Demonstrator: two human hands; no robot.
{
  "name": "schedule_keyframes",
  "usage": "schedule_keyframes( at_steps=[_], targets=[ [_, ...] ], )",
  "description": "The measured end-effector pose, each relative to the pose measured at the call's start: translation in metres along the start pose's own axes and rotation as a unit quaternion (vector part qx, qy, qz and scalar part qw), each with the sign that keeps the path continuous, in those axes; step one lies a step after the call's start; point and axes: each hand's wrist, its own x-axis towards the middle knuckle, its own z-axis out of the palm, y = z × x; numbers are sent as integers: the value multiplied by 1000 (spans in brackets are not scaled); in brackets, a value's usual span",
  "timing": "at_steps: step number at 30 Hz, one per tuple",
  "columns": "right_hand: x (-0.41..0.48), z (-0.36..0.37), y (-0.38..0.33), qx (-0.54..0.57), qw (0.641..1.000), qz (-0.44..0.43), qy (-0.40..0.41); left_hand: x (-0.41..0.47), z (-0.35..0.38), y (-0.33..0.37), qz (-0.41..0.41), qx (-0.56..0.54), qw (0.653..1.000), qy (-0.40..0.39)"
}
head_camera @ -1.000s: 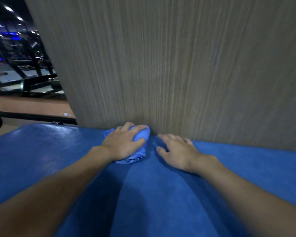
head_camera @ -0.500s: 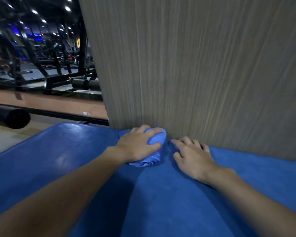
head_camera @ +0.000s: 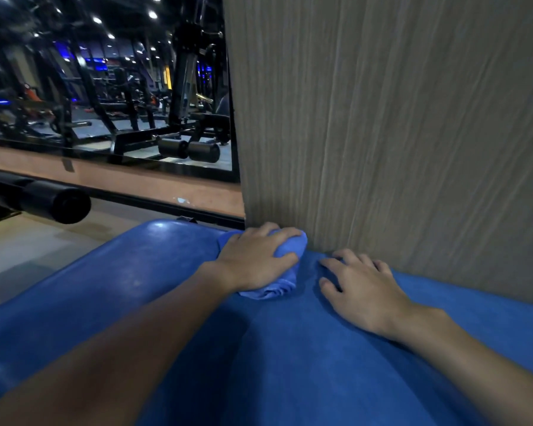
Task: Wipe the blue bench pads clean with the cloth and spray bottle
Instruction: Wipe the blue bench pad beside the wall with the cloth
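Black roller (head_camera: pixel 56 204): at 10 o'clock of the blue bench pad (head_camera: pixel 105 287). Left hand (head_camera: pixel 256 259): fingers curled over the bunched cloth (head_camera: pixel 285 249), gripping it at the pad's 12 o'clock edge, against the wood-grain panel (head_camera: pixel 382 118). Right hand (head_camera: pixel 363 287): at the cloth's 4 o'clock, fingers spread on the pad, holding nothing.

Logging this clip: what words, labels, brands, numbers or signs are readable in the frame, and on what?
No text can be read.
Blue cloth under the left hand: no tag or print visible.
Blue bench pad: plain.
Wood-grain panel: plain.
Gym machines in the background: too dark and blurred to show any lettering.
Pale mark on the strip below them: too small to tell.
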Motion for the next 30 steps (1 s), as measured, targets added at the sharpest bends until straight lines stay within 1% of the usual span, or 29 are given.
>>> schedule_keyframes(
  at_steps=[4,8,10,14,17,20,23,27,30],
  targets=[
    [11,4,-35,6,999,-51,-5,-5,-11,-34,-28,12,999,22],
    [27,13,-65,21,997,-70,-21,-3,-17,-73,-128,39,990,53],
    [34,18,-75,29,996,-78,-26,3,-16,-71,-132,42,990,40],
    [47,24,-88,33,996,-77,-35,11,-26,-82,-96,2,995,22],
    [54,26,-97,35,995,-87,-30,24,-35,-94,-121,22,992,-32],
    [63,28,-109,42,994,-99,-28,36,-36,-99,-157,27,986,-51],
    [72,33,-127,48,993,-106,-27,44,-35,-109,-195,21,980,-37],
    [77,38,-147,53,993,-103,-37,46,-40,-130,-261,15,965,5],
    [75,42,-152,46,993,-108,-29,38,-45,-150,-279,4,960,32]
  ],
)
